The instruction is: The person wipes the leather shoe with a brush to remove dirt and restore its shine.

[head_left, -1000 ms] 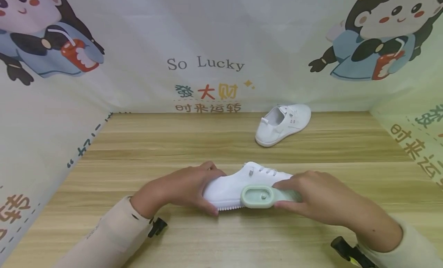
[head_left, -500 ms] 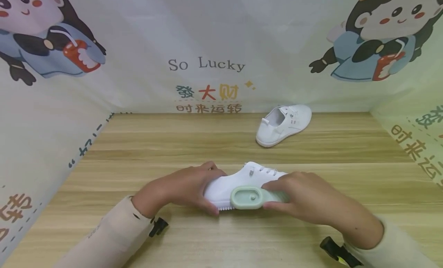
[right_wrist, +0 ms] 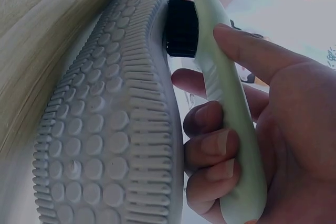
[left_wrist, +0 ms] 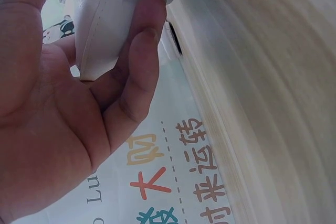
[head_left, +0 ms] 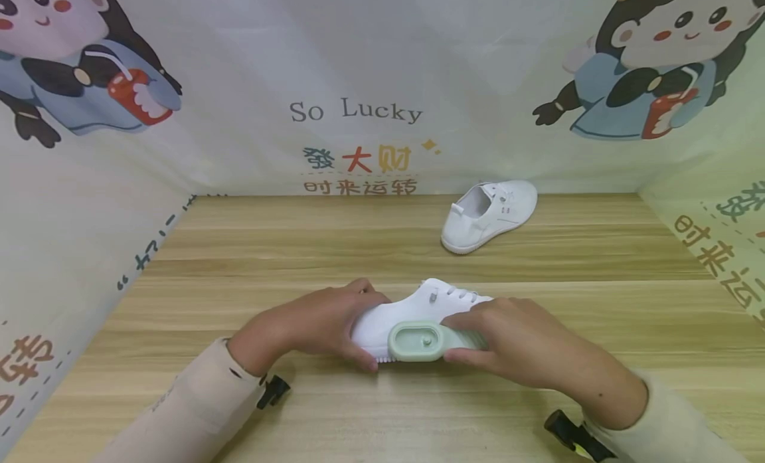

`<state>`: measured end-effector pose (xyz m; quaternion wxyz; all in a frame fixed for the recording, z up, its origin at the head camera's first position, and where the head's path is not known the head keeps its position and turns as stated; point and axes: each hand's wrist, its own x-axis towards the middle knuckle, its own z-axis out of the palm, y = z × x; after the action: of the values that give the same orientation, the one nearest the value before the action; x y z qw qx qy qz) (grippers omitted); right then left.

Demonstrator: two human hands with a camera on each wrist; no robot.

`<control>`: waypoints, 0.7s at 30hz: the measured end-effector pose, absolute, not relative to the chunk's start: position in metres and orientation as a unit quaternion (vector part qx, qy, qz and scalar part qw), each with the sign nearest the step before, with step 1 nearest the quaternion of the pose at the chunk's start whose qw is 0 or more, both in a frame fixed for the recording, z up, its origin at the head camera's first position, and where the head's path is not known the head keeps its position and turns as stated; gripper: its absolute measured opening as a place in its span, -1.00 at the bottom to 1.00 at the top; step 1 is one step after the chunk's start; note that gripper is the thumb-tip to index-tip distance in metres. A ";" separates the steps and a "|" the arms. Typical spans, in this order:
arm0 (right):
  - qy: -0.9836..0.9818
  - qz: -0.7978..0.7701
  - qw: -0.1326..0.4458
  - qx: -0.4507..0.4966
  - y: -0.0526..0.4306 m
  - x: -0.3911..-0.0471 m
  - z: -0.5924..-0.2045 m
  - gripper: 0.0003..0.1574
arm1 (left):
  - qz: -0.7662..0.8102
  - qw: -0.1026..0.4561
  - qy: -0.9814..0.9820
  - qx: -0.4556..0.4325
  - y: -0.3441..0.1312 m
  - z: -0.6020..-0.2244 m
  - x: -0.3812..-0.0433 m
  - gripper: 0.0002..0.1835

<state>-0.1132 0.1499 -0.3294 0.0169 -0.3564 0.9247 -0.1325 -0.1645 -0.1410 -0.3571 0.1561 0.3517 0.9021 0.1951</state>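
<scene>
A white lace-up shoe [head_left: 391, 322] lies in front of me, its toe to the right and its studded sole [right_wrist: 94, 129] turned toward me and down. My left hand [head_left: 325, 323] grips the heel, the thumb at the sole's edge. In the left wrist view, curled fingers [left_wrist: 142, 72] hold the shoe's heel end [left_wrist: 107, 24]. My right hand [head_left: 520, 340] holds a pale green brush [head_left: 417, 341] by its handle. Seen from the right wrist, the brush's black bristles [right_wrist: 182, 28] touch the shoe's side just above the sole. The right hand hides the toe in the head view.
A second white shoe [head_left: 487, 217] rests farther back, right of centre, near the back wall. Printed cloth walls [head_left: 358, 64] enclose the wood-grain table [head_left: 269, 250] at the back and both sides. Small black devices [head_left: 273, 391] are strapped at both wrists.
My right hand has slid the brush leftward along the shoe's side, from its middle toward the heel. The left hand and both shoes have stayed practically in place.
</scene>
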 end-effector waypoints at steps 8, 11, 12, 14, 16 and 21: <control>0.933 -0.127 0.019 -0.337 0.163 -0.112 -0.327 -0.62 | 0.201 0.157 0.901 0.351 -0.142 -0.358 -0.164 -0.11; 0.938 -0.122 0.023 -0.323 0.168 -0.111 -0.325 -0.54 | 0.202 0.161 0.901 0.349 -0.142 -0.358 -0.164 -0.11; 0.940 -0.121 0.025 -0.319 0.170 -0.111 -0.324 -0.51 | 0.201 0.162 0.901 0.347 -0.142 -0.358 -0.165 -0.11; 0.942 -0.122 0.028 -0.312 0.173 -0.111 -0.322 -0.48 | 0.197 0.161 0.902 0.348 -0.141 -0.358 -0.165 -0.10; 0.943 -0.123 0.028 -0.308 0.176 -0.111 -0.320 -0.46 | 0.194 0.159 0.903 0.347 -0.141 -0.357 -0.165 -0.10; 0.949 -0.120 0.031 -0.291 0.183 -0.111 -0.315 -0.41 | 0.197 0.160 0.904 0.345 -0.141 -0.357 -0.164 -0.10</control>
<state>-0.1109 0.1828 -0.3150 0.0307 -0.2911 0.9487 -0.1198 -0.1645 -0.1409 -0.3569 0.1596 0.3453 0.9036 0.1972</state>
